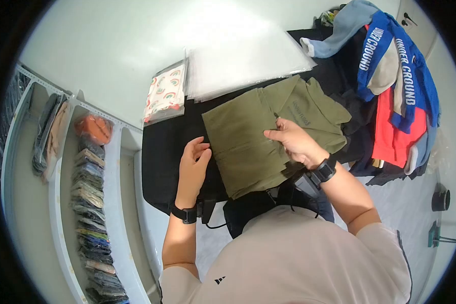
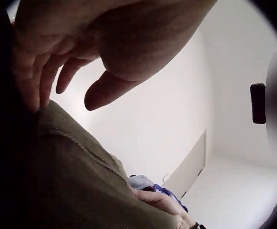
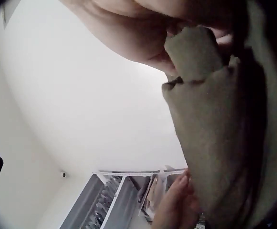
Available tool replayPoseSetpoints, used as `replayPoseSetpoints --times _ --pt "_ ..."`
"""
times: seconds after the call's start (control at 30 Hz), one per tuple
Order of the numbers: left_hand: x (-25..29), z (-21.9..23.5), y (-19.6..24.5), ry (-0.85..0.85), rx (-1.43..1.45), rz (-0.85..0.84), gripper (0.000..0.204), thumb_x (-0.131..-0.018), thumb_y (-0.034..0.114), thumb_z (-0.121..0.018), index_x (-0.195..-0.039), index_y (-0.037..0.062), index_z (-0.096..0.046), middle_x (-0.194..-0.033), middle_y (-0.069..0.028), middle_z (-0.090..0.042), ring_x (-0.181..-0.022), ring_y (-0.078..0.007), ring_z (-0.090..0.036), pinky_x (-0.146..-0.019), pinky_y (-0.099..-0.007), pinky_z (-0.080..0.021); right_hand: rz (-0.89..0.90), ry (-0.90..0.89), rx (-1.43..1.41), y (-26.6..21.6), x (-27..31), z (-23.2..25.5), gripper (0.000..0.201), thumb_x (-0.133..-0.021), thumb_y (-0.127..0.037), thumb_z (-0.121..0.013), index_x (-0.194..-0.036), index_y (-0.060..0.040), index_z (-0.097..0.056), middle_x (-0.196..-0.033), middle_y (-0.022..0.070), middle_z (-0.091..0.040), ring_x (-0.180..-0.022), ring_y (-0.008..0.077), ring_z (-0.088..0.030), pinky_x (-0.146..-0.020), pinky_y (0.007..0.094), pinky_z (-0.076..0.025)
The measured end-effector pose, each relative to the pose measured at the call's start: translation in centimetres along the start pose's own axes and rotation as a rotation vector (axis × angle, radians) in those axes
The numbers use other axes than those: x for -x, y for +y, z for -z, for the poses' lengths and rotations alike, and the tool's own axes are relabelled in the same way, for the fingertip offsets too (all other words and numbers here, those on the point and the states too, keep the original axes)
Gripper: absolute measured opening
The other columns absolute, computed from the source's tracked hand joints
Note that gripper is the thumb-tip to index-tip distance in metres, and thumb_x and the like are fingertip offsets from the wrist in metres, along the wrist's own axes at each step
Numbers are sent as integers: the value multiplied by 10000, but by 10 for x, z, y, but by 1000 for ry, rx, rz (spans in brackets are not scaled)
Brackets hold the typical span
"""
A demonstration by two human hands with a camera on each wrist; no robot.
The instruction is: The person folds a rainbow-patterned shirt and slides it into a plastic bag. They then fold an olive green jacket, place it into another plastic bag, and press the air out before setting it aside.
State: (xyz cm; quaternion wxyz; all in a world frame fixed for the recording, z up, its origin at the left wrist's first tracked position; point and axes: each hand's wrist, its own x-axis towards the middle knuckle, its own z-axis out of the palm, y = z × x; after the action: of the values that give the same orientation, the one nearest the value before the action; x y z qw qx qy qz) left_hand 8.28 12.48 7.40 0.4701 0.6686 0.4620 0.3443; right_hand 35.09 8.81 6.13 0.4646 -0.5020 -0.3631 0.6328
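While the olive garment [image 1: 258,137] lay partly folded on the black table [image 1: 162,152], the right hand [image 1: 294,142] pinched a fold and the left hand [image 1: 193,162] pressed its edge with relaxed fingers; bagging remained.

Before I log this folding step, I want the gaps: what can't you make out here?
- Head view: small print on the olive garment is too small to read.
- Left wrist view: left hand fills the frame; the table is hidden.
- Right wrist view: right hand is cut off by the top edge; the cloth covers its fingertips.
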Motion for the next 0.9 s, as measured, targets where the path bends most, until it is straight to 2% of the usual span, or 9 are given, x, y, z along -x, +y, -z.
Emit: replayPoseSetpoints --times 0.2,0.3,0.37,0.4,0.5,0.7,0.77,0.8,0.9 --pt "1 -6 -11 1 186 368 536 -905 245 -583 -1293 -79 -403 -1065 -127 -599 -967 -188 -583 -827 -313 -475 -35 68 -109 11 -6 4 430 -847 -87 -606 -1202 94 -444 -1018 155 -598 -862 170 -589 -696 278 -496" --pt "-8 -13 -9 -114 281 413 517 -899 242 -593 -1274 -71 -425 -1095 -121 -597 -991 -188 -580 -827 -324 -477 228 291 255 20 7 -4 483 -844 -72 -592 -1272 55 -406 -1151 218 -547 -1026 280 -566 -847 337 -473" --pt "-12 -19 -6 -153 368 400 494 -895 234 -596 -1258 -63 -440 -1110 -117 -594 -994 -187 -580 -835 -328 -475 750 502 982 10 31 -13 512 -845 -64 -583 -1319 -8 -400 -1262 247 -466 -1172 361 -471 -972 404 -393" --pt "-12 -22 -4 -181 454 392 471 -892 226 -599 -1241 -56 -456 -1125 -113 -591 -997 -186 -580 -843 -333 -473 760 378 1100 8 38 -12 489 -895 -155 -547 -1343 -36 -392 -1354 245 -380 -1270 415 -352 -1038 443 -317" --pt "-14 -32 4 -159 593 318 393 -880 165 -586 -1195 -46 -484 -1120 -109 -589 -992 -182 -581 -847 -340 -474 681 281 1321 24 44 -18 484 -938 -271 -488 -1349 -35 -389 -1389 257 -342 -1290 427 -331 -1055 446 -300" --pt "12 -48 80 -43 757 170 398 -838 70 -552 -1199 -51 -434 -1113 -143 -560 -988 -206 -583 -851 -332 -485 600 41 842 30 51 -25 595 -977 -391 -375 -1396 18 -265 -1442 301 -231 -1345 415 -251 -1100 410 -239" --pt "10 -54 85 -60 786 139 458 -845 82 -579 -1233 -55 -378 -1121 -158 -546 -980 -220 -588 -841 -328 -493 474 -150 363 31 54 -28 601 -993 -420 -310 -1406 13 -255 -1437 264 -274 -1350 332 -284 -1096 366 -251" --pt "8 -60 86 -60 757 116 478 -852 92 -593 -1242 -58 -360 -1129 -161 -542 -975 -219 -591 -831 -328 -498 475 -146 365 31 55 -27 601 -993 -420 -310 -1406 13 -255 -1437 264 -274 -1350 332 -284 -1096 366 -251" --pt "1 -80 92 -78 718 123 560 -879 134 -613 -1293 -65 -292 -1114 -152 -536 -970 -209 -594 -816 -316 -504 204 -208 -301 38 54 -22 574 -1009 -409 -276 -1421 -9 -262 -1402 136 -379 -1285 203 -372 -1066 310 -300"
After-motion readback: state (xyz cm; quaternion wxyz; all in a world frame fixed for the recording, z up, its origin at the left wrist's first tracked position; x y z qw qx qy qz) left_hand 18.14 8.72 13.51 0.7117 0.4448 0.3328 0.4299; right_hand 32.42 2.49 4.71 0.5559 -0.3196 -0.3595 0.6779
